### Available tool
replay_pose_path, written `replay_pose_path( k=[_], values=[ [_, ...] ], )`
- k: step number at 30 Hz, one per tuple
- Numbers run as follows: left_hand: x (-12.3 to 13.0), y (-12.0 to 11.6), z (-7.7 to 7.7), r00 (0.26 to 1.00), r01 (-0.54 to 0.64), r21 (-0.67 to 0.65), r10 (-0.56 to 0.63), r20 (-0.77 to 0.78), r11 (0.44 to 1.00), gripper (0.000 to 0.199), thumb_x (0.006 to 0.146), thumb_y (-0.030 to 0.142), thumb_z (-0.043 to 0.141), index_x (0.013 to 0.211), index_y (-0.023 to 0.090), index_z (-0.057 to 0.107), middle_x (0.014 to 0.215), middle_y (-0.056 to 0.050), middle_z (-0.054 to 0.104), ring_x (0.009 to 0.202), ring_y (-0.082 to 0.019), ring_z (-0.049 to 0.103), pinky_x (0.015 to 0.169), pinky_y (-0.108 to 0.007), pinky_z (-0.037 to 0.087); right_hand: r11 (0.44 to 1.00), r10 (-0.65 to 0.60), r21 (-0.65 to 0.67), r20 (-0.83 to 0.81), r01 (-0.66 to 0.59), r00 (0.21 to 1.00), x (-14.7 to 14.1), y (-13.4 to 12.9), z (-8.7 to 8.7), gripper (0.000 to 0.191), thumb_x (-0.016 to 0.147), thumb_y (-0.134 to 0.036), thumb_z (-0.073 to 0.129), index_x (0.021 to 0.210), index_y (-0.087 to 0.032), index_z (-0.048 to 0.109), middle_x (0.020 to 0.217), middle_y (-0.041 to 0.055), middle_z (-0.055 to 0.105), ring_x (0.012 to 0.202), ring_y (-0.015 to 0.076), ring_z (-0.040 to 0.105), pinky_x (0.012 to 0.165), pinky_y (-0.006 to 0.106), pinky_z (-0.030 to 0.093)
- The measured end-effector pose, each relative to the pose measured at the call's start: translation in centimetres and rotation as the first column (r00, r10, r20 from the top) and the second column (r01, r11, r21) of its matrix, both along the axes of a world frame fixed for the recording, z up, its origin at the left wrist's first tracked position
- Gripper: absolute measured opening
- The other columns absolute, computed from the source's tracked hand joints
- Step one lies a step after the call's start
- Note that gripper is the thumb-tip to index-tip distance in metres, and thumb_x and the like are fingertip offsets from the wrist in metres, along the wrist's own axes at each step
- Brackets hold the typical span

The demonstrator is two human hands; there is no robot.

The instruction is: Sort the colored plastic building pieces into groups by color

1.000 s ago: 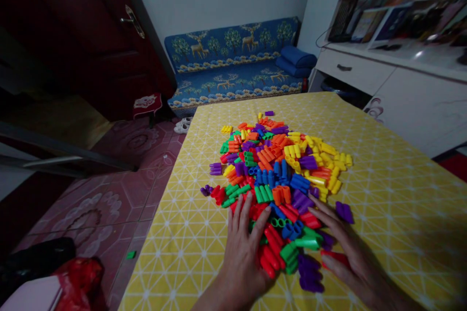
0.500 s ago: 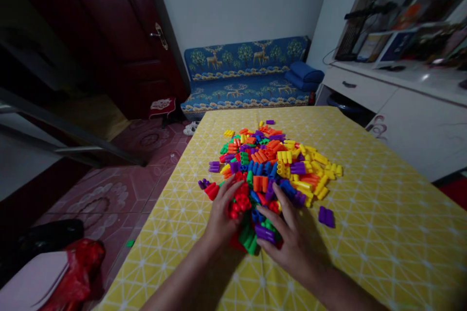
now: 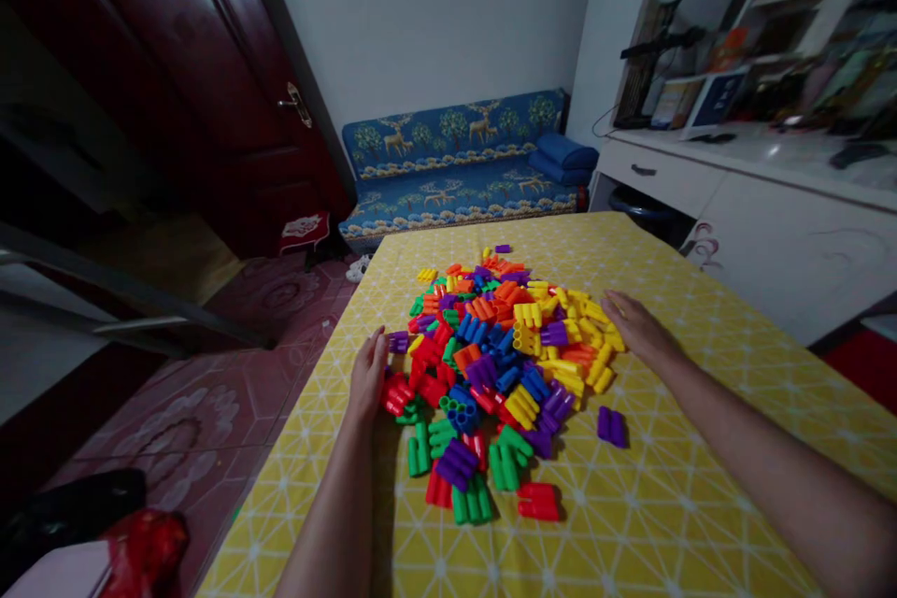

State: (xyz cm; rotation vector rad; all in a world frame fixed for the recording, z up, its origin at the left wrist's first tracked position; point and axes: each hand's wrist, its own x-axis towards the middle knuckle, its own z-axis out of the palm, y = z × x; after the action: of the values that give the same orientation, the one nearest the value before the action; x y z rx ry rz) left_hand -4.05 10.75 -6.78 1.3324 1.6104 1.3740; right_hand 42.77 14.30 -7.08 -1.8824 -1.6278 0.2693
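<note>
A spread-out heap of plastic building blocks (image 3: 483,364), made of joined tubes in red, green, blue, purple, orange and yellow, lies on the table. My left hand (image 3: 368,374) stands on edge at the heap's left side, next to a purple block (image 3: 397,342) and red blocks (image 3: 397,395). Its fingers are stretched out and appear to grip nothing. At the right side, my right hand (image 3: 634,325) is open, its fingers extended beside the yellow blocks (image 3: 595,336). A single purple block (image 3: 612,427) sits apart at the right, and a red block (image 3: 539,502) lies nearest me.
A yellow patterned cloth (image 3: 701,448) covers the table. Behind it stands a blue sofa (image 3: 455,177). A white cabinet (image 3: 791,243) is on the right. To the left are a dark red door (image 3: 210,65), a small stool (image 3: 305,232) and a red bag (image 3: 144,551) on the floor.
Both hands have moved apart, from the near middle of the heap to its left and right sides. Blocks formerly between them now lie spread toward me. The view has shifted slightly.
</note>
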Motion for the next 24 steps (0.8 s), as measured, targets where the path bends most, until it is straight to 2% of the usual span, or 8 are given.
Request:
replay_pose_path(
  k=[1, 3, 6, 8, 15, 20, 22, 24],
  values=[
    [0.0, 0.4, -0.3, 0.999, 0.041, -0.013, -0.040, 0.031, 0.999, 0.066, 0.088, 0.063, 0.049, 0.132, 0.015, 0.058, 0.145, -0.014, 0.051, 0.139, -0.031, 0.041, 0.118, -0.046, 0.027, 0.998, 0.006, -0.055, -0.017, -0.007, 1.000, 0.3, 0.4, -0.5, 0.062, 0.094, -0.056, 0.032, 0.136, -0.017, 0.054, 0.144, 0.0148, 0.052, 0.136, 0.0318, 0.043, 0.115, 0.054, 0.029],
    [0.3, 1.1, -0.4, 0.989, 0.133, -0.016, -0.132, 0.074, 0.991, 0.070, 0.089, 0.064, 0.047, 0.139, 0.016, 0.052, 0.148, -0.014, 0.047, 0.140, -0.029, 0.040, 0.118, -0.044, 0.027, 0.993, 0.094, -0.071, -0.076, -0.099, 0.993, -0.6, 0.8, -0.9, 0.062, 0.096, -0.056, 0.026, 0.140, -0.021, 0.050, 0.144, 0.0120, 0.052, 0.136, 0.0305, 0.045, 0.115, 0.054, 0.028],
    [0.8, 2.2, -0.2, 0.964, 0.243, -0.005, -0.241, 0.112, 0.970, 0.073, 0.087, 0.066, 0.048, 0.140, 0.015, 0.051, 0.146, -0.015, 0.050, 0.138, -0.030, 0.043, 0.117, -0.044, 0.029, 0.958, 0.272, -0.039, -0.205, -0.285, 0.940, -3.9, 0.4, -0.1, 0.060, 0.098, -0.058, 0.024, 0.145, -0.027, 0.045, 0.148, 0.0067, 0.048, 0.136, 0.0267, 0.045, 0.114, 0.048, 0.033],
    [0.9, 2.5, 0.0, 0.953, 0.282, 0.003, -0.281, 0.113, 0.959, 0.074, 0.085, 0.067, 0.052, 0.137, 0.015, 0.055, 0.144, -0.015, 0.052, 0.136, -0.032, 0.045, 0.117, -0.044, 0.030, 0.940, 0.322, -0.031, -0.246, -0.340, 0.914, -6.3, -0.1, 0.8, 0.060, 0.097, -0.061, 0.027, 0.146, -0.030, 0.042, 0.150, 0.0047, 0.046, 0.136, 0.0264, 0.045, 0.113, 0.048, 0.035],
    [1.1, 1.3, 0.4, 0.936, 0.296, 0.076, -0.305, 0.174, 0.952, 0.069, 0.087, 0.066, 0.049, 0.134, 0.016, 0.058, 0.138, -0.012, 0.059, 0.134, -0.031, 0.048, 0.116, -0.045, 0.031, 0.862, 0.502, 0.044, -0.199, -0.505, 0.841, -13.3, -2.0, 4.8, 0.055, 0.095, -0.058, 0.040, 0.144, -0.032, 0.046, 0.148, 0.0042, 0.048, 0.136, 0.0262, 0.045, 0.111, 0.050, 0.037],
    [1.1, 0.7, 0.2, 0.937, 0.249, 0.101, -0.266, 0.228, 0.963, 0.065, 0.088, 0.064, 0.048, 0.135, 0.019, 0.058, 0.144, -0.010, 0.054, 0.136, -0.030, 0.045, 0.117, -0.044, 0.031, 0.799, 0.600, 0.052, -0.128, -0.598, 0.790, -19.2, -3.6, 6.3, 0.064, 0.093, -0.063, 0.040, 0.146, -0.027, 0.043, 0.159, 0.0089, 0.028, 0.147, 0.0285, 0.025, 0.116, 0.052, 0.028],
    [1.0, 0.7, 0.0, 0.934, 0.234, 0.107, -0.254, 0.251, 0.966, 0.064, 0.090, 0.063, 0.046, 0.137, 0.020, 0.055, 0.145, -0.009, 0.053, 0.137, -0.029, 0.045, 0.118, -0.043, 0.029, 0.758, 0.651, 0.016, -0.096, -0.652, 0.753, -21.0, -4.6, 7.0, 0.068, 0.093, -0.065, 0.039, 0.149, -0.026, 0.040, 0.161, 0.0107, 0.024, 0.148, 0.0305, 0.022, 0.116, 0.053, 0.028],
    [1.0, 0.9, -0.3, 0.925, 0.232, 0.119, -0.257, 0.280, 0.965, 0.065, 0.090, 0.062, 0.046, 0.139, 0.020, 0.053, 0.145, -0.009, 0.053, 0.136, -0.029, 0.046, 0.117, -0.043, 0.030, 0.682, 0.729, -0.020, -0.057, -0.731, 0.682, -22.2, -5.5, 7.9, 0.071, 0.092, -0.067, 0.041, 0.151, -0.028, 0.035, 0.160, 0.0110, 0.026, 0.147, 0.0312, 0.025, 0.114, 0.053, 0.030]
  ],
)
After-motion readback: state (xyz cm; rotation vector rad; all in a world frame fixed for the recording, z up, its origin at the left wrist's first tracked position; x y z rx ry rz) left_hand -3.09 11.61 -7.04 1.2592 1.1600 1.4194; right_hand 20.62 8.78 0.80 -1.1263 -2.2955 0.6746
